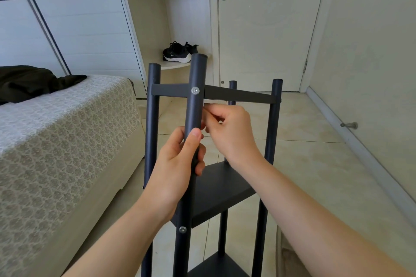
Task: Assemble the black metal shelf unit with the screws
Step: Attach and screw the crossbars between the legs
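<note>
The black metal shelf unit [225, 189] stands upright on the tiled floor in front of me, with four round posts and a top frame of flat bars. A silver screw [195, 90] sits in the nearest post [196, 105] at the top bar, and a second screw [182, 229] lower down at a shelf. My left hand [177, 164] grips the nearest post below the top bar. My right hand [227, 130] is just right of that post with its fingertips pinched together against it; whatever they pinch is too small to make out.
A bed [56, 132] with a patterned cover and dark clothing [29, 82] stands close on the left. Behind are a wardrobe, a corner shelf with black shoes [179, 53] and a closed door [265, 29]. A wall with a door stop [350, 125] runs along the right.
</note>
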